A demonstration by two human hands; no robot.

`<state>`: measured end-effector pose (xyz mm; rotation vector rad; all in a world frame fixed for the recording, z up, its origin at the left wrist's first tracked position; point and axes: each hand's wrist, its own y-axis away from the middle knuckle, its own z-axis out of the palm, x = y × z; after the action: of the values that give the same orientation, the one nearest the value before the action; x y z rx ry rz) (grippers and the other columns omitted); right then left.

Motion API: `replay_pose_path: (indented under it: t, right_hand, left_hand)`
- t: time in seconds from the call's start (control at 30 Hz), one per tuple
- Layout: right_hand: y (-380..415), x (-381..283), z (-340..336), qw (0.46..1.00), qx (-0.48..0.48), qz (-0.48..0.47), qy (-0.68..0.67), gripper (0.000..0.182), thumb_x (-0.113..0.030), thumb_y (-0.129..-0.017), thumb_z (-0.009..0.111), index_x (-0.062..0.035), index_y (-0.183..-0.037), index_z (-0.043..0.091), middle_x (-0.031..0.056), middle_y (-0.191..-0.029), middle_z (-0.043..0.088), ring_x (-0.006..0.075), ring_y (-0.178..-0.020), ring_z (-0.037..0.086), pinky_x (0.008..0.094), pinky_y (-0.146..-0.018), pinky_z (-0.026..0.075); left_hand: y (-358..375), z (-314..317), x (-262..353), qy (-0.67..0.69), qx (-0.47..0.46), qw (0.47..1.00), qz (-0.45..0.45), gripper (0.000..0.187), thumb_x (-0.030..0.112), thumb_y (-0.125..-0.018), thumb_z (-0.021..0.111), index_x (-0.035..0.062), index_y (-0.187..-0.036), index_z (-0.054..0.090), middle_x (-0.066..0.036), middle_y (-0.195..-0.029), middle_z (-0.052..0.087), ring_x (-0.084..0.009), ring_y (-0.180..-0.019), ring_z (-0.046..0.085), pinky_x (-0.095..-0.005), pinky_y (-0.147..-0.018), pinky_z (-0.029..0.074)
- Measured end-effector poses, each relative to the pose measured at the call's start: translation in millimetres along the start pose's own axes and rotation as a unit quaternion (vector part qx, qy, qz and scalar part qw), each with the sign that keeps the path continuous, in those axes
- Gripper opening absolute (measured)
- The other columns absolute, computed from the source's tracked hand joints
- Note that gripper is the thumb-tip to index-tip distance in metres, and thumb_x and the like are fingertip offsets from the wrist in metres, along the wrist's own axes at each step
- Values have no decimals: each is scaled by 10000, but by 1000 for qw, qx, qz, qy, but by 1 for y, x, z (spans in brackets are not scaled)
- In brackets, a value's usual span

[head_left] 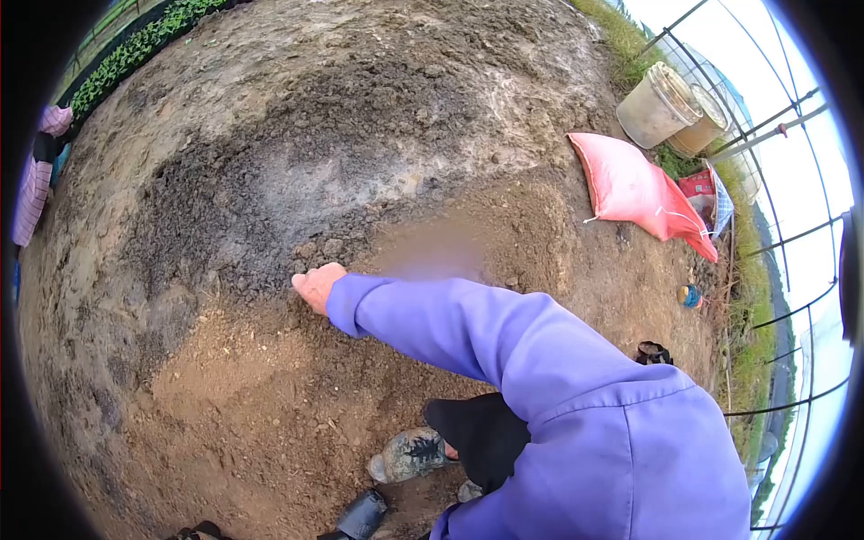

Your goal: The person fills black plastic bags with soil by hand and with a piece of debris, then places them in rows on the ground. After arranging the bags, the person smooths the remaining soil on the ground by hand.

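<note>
My right hand (319, 286) is stretched out from a purple sleeve, low over the soil at the edge of a patch of dark, crumbly earth (211, 211). Its fingers are curled together, and whatever they hold, if anything, is hidden. Lighter brown loose soil (229, 360) lies just below the hand. My left hand does not show. Beneath the arm stands a muddy shoe (409, 455), beside a dark trouser leg.
A pink sack (630, 184) lies at the right, near two dirty white buckets (657, 106). Metal frame bars rise at the far right. Green seedlings (135, 58) line the upper left. Another person's striped sleeve (32, 202) shows at the left edge.
</note>
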<state>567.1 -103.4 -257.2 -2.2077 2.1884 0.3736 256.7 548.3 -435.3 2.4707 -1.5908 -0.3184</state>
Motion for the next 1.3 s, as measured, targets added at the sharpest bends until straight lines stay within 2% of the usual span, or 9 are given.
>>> replay_pose_path:
  t: [0.3, 0.43, 0.53, 0.57, 0.8, 0.9, 1.0, 1.2, 1.3]
  right_hand:
    - [17, 33, -6, 999, -22, 1, 43, 96, -151, -834, 524, -84, -891, 564, 153, -801, 661, 295, -769, 670, 403, -618, 529]
    - [22, 96, -4, 996, 54, 46, 50, 100, -186, -853, 521, -95, -888, 539, 140, -820, 640, 303, -759, 654, 407, -621, 527]
    - [14, 132, -10, 980, 96, 124, 120, 106, -187, -841, 525, -104, -907, 530, 144, -817, 632, 319, -779, 649, 425, -638, 521]
    - [5, 146, -14, 974, 107, 137, 146, 108, -192, -839, 524, -107, -905, 534, 147, -828, 631, 323, -786, 648, 429, -648, 519]
    - [-3, 84, -37, 981, 190, -21, 47, 86, -161, -866, 499, -113, -930, 530, 123, -873, 626, 301, -821, 645, 437, -666, 517]
    - [-27, 30, -10, 997, 75, 2, 17, 104, -147, -884, 469, -115, -941, 550, 118, -866, 630, 289, -836, 647, 423, -663, 525]
    - [-44, 24, 16, 996, 80, -11, 37, 99, -119, -845, 513, -100, -935, 551, 132, -903, 642, 295, -844, 652, 400, -664, 528]
    - [-19, 119, -1, 978, 57, 167, 110, 113, -93, -808, 526, -100, -919, 545, 153, -843, 653, 323, -798, 667, 433, -672, 532]
    - [-19, 159, -6, 966, 74, 206, 139, 76, -89, -839, 483, -92, -902, 526, 160, -856, 651, 327, -804, 670, 457, -644, 534]
  left_hand:
    - [-11, 10, -18, 148, -64, 977, -137, 785, 321, -818, 636, 34, -1417, 217, -298, -1392, 305, -412, -1226, 399, -436, -1040, 314]
    - [-14, 38, -65, 428, -28, 842, -327, 811, 286, -824, 649, 13, -1426, 180, -310, -1403, 280, -411, -1235, 384, -410, -1058, 296]
    - [-11, 38, -67, 448, -86, 864, -214, 815, 268, -825, 646, -3, -1425, 164, -297, -1416, 269, -386, -1225, 405, -400, -1059, 296]
    - [5, 35, -68, 64, -98, 993, -15, 852, 283, -810, 653, -10, -1427, 145, -323, -1410, 251, -416, -1232, 392, -423, -1054, 301]
    - [19, 2, -39, 38, -151, 987, -41, 906, 190, -754, 638, -30, -1430, 76, -379, -1383, 230, -466, -1297, 280, -444, -1073, 277]
    - [18, 7, -37, 37, -130, 991, -20, 812, 178, -789, 570, -68, -1415, 114, -385, -1379, 231, -484, -1294, 269, -464, -1089, 245]
    - [3, 24, -55, -310, -227, 915, 124, 709, 175, -823, 497, -99, -1393, 176, -385, -1377, 232, -510, -1282, 265, -489, -1095, 227]
    - [-2, 47, -80, -335, -145, 905, 220, 695, 186, -838, 477, -98, -1396, 177, -380, -1391, 213, -519, -1275, 266, -483, -1102, 217]
    - [12, 41, -65, -38, -157, 987, 11, 788, 189, -815, 533, -37, -1434, 100, -357, -1415, 197, -500, -1297, 256, -459, -1106, 215]
